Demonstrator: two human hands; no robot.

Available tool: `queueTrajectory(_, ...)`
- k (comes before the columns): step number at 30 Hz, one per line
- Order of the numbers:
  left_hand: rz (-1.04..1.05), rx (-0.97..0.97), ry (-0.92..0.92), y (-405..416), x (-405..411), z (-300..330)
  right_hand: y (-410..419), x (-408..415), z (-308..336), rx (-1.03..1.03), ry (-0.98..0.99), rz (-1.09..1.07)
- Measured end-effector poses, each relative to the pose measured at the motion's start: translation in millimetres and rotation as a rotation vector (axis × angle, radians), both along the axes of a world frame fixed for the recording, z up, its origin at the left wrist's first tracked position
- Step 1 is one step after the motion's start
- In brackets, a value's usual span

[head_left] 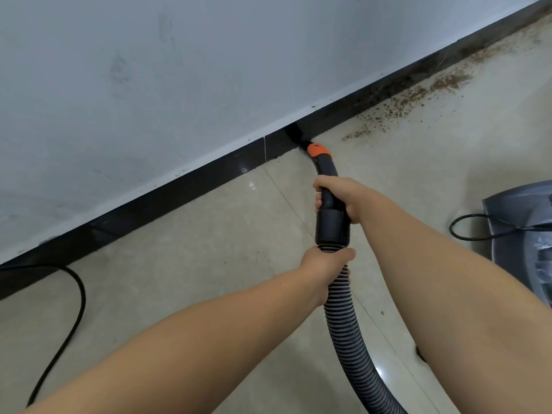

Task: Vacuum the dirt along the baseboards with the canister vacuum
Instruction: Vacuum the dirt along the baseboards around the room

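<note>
A person's right hand (pixel 337 201) grips the black vacuum handle (pixel 328 189) while the left hand (pixel 325 264) holds the ribbed hose (pixel 346 330) just below, the nozzle (pixel 298 138) pressed against the black baseboard (pixel 179 189), brown dirt (pixel 418 97) strewn along the floor (pixel 209 249) to its right.

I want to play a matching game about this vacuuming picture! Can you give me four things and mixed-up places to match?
Things:
1. right hand
2. left hand
3. dirt
4. nozzle

Places:
A. scattered on the floor beside the baseboard
B. gripping the ribbed hose
C. tip against the baseboard
D. gripping the smooth black handle tube

Pairs: 1-D, 2-B, 3-A, 4-C
</note>
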State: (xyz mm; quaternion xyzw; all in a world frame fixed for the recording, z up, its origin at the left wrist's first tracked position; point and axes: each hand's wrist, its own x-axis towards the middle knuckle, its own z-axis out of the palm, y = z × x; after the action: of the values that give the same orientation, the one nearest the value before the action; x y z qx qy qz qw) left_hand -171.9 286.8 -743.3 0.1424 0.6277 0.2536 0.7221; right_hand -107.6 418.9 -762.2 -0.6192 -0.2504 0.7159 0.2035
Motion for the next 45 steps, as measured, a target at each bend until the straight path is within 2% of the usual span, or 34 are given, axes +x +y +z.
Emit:
queueTrajectory(5, 0.058, -0.065, 0.023, -32, -6, -5, -28, -26, -2, 0.024, -0.010, 0.185)
queueTrajectory(9, 0.051, -0.065, -0.025, -39, -5, -4, -35, -28, 0, 0.070, -0.100, 0.183)
queueTrajectory(11, -0.006, -0.054, -0.044, -33, -1, -2, -32, -16, 3, 0.078, -0.171, 0.107)
queueTrajectory(16, -0.183, 0.004, -0.074, -3, 23, -1, -15, 39, 2, 0.125, -0.322, -0.238)
queueTrajectory(19, -0.214, 0.003, -0.087, 14, 39, -4, -2, 61, -2, 0.139, -0.371, -0.332)
queueTrajectory(25, -0.116, -0.008, -0.082, 41, 41, -10, 35, 42, 1, 0.147, -0.313, -0.124)
queueTrajectory(30, -0.144, 0.000, -0.057, 56, 35, -10, 46, 41, 1, 0.135, -0.271, -0.143)
queueTrajectory(37, -0.250, 0.018, -0.084, 62, 68, -9, 46, 92, -1, 0.129, -0.358, -0.313)
queueTrajectory(45, -0.152, 0.001, -0.029, 72, 36, -16, 63, 37, -6, 0.157, -0.284, -0.132)
